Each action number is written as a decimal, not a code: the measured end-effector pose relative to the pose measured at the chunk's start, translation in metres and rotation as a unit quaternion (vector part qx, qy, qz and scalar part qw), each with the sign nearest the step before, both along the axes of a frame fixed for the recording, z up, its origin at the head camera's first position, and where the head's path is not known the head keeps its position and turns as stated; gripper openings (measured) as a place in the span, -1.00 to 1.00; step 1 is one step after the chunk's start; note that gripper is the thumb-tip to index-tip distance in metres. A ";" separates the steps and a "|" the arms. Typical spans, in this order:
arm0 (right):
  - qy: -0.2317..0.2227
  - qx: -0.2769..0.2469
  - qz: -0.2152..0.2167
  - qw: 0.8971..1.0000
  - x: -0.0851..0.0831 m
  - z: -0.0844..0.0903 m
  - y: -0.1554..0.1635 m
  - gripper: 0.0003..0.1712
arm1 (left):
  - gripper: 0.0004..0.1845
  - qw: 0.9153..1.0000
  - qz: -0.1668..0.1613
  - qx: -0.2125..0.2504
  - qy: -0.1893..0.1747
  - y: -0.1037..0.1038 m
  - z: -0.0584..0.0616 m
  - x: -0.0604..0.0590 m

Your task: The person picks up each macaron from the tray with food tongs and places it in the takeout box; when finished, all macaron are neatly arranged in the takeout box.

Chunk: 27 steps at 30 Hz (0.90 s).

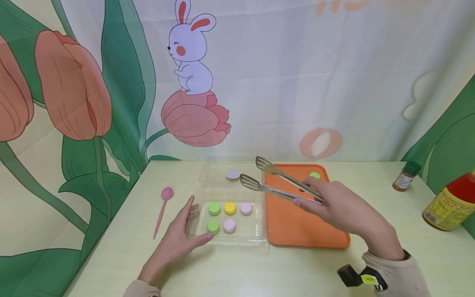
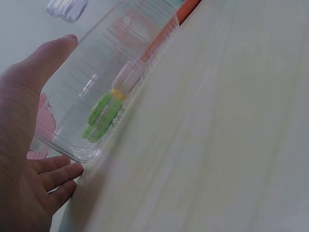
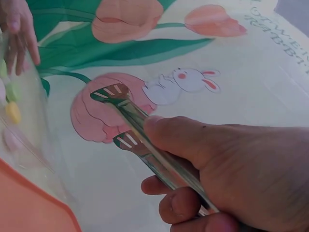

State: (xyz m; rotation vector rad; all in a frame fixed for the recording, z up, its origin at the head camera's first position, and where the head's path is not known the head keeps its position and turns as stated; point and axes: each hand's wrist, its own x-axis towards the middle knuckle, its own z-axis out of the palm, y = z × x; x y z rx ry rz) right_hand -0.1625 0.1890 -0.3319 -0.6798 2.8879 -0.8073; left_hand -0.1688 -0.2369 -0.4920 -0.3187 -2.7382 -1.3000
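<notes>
My right hand (image 1: 339,206) grips metal tongs (image 3: 159,164) around their arms. The slotted tips stand apart with nothing between them, above the back right of a clear plastic box (image 1: 256,235). In the box sit green macarons (image 1: 214,208), a yellow macaron (image 1: 230,208) and lilac macarons (image 1: 229,225); the front right place holds none. My left hand (image 1: 178,235) is at the box's left end, thumb and fingers spread around its corner. In the left wrist view, the fingertips (image 2: 72,171) are right at that corner. An orange tray (image 1: 308,222) bears a green macaron (image 1: 314,175), partly behind the right hand.
The box's clear lid (image 1: 215,175) lies folded back, a pale oval (image 1: 233,175) on it. Left of the box lies a pink spoon (image 1: 167,194). At the right stand a green-capped jar (image 1: 406,176) and a red-topped bottle (image 1: 450,206). A printed curtain (image 1: 297,82) hangs behind the table.
</notes>
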 end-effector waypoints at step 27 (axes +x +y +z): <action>0.094 0.001 -0.154 0.984 -0.019 -0.004 0.083 -0.30 | 0.32 1.000 -0.001 -0.002 0.004 0.000 0.000 0.001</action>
